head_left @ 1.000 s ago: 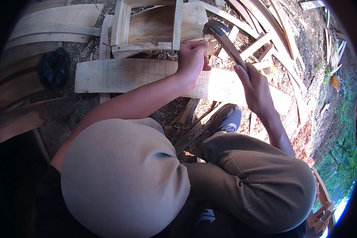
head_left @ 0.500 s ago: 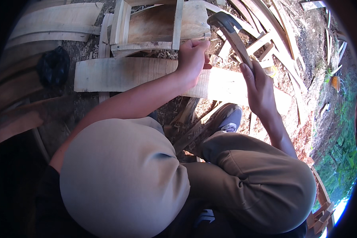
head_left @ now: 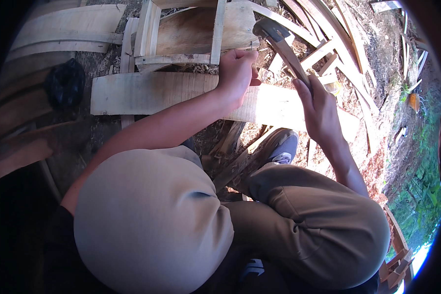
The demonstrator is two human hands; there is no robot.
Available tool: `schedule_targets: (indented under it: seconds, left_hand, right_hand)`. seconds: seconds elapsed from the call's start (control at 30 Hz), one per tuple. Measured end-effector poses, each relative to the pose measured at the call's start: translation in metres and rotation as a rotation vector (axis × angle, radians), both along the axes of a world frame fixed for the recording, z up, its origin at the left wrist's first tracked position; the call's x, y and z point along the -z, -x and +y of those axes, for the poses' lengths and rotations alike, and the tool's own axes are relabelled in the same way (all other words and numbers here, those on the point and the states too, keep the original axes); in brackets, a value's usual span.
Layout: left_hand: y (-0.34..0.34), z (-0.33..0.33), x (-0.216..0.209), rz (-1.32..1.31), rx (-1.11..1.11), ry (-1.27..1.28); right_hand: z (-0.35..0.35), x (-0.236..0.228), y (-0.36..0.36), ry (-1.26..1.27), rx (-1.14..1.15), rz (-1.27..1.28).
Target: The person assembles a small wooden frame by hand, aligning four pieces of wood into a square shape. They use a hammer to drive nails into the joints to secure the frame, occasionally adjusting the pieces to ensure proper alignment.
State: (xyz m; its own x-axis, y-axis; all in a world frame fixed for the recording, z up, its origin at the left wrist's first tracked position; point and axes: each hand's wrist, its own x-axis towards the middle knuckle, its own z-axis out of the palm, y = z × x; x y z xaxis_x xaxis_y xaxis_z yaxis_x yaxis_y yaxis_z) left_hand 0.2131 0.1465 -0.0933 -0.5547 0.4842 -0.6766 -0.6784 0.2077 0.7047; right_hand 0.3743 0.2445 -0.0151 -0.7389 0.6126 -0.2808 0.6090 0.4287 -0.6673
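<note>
While our right hand (head_left: 322,109) clamps the hammer (head_left: 290,55), slanting toward upper left, our left hand (head_left: 234,73), fingers together, sits below-left of the hammerhead (head_left: 271,30).

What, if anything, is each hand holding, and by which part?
The right hand holds a hammer by its wooden handle. Whether the left hand, curled near the wooden frame, holds anything can't be told.

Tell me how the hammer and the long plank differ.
The hammer is gripped in the right hand; the plank lies low, partly hidden by the left hand. The hammer has a dark head, while the plank is pale all over. The hammer is shorter and narrower than the plank. Both show wood: the hammer's handle looks wooden.
</note>
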Motion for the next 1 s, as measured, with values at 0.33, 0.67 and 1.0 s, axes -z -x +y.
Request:
schedule_targets:
  seconds: [0.33,0.67,1.0]
  left_hand:
    - [-0.002,0.001,0.001,0.007,-0.012,0.020]
    - [-0.001,-0.002,-0.001,-0.006,0.010,0.029]
    - [-0.001,-0.003,0.001,0.039,0.013,0.029]
  right_hand:
    - [-0.002,0.007,-0.001,-0.008,0.000,0.009]
    - [0.005,0.007,0.000,-0.039,-0.045,-0.070]
    - [0.005,0.003,0.000,-0.056,-0.050,-0.029]
